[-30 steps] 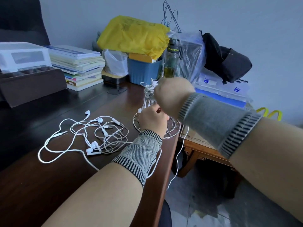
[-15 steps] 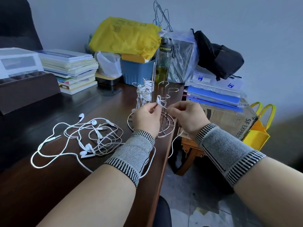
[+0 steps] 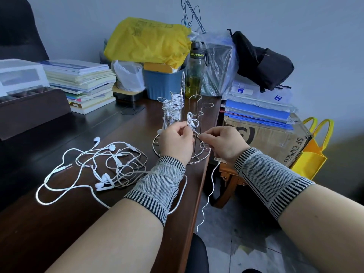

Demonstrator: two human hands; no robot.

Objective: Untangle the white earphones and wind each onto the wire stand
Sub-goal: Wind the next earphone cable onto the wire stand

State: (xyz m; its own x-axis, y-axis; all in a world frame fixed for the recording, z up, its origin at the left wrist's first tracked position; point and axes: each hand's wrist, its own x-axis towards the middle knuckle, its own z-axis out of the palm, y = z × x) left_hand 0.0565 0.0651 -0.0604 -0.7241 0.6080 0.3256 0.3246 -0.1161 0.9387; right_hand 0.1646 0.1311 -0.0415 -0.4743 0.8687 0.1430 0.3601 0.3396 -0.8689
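White earphones cord (image 3: 192, 121) unchanged on wire stand (image 3: 194, 107); left hand (image 3: 175, 142) and right hand (image 3: 224, 143) fingers still pinching it. Tangled pile (image 3: 110, 164) left of stand; bottle (image 3: 195, 73) behind.

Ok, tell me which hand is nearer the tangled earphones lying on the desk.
Left. The left hand is just right of the tangled earphones, pinching a cord at the wire stand. The right hand is farther right, beyond the left, at the desk's edge.
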